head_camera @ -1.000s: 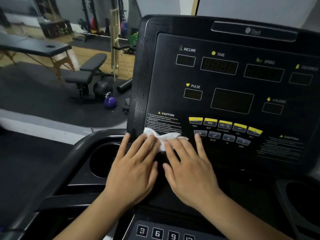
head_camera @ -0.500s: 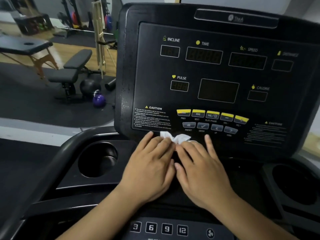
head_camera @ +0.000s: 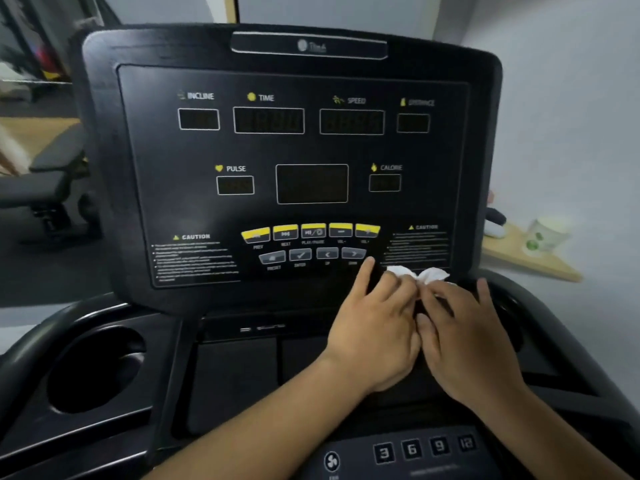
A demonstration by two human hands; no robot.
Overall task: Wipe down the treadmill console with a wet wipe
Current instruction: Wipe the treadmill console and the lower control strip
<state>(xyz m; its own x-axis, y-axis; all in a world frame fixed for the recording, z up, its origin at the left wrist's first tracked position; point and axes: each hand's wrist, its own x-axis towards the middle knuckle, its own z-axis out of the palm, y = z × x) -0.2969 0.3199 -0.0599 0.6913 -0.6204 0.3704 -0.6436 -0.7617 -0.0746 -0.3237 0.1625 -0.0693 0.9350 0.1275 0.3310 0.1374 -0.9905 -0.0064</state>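
Console: I see one treadmill console, a broad black panel with rounded corners and a matte face.
Hands: two, side by side at the console's lower right edge, the left hand just beside the right hand.
Wet wipe: one wet wipe, white, soft and crumpled. It lies on the console's bottom edge under the right-hand caution text, and its top shows beyond the fingertips.
Fingers: both hands lie flat with their fingers stretched and loosely spread, pressing on the wipe. Neither hand curls round it. The left forefinger reaches up to just under the grey keys.
Display windows: seven display windows, dark rectangles with thin white outlines.
Yellow keys: five yellow keys in one curved row.
Grey keys: four grey keys in a row beneath them.
Number keys: four square number keys below the console, marked 3, 6, 9 and 12.
Cup holder: one round black cup holder, below the console's left corner.
Paper cup: one paper cup, pale with green marks, right of the console.
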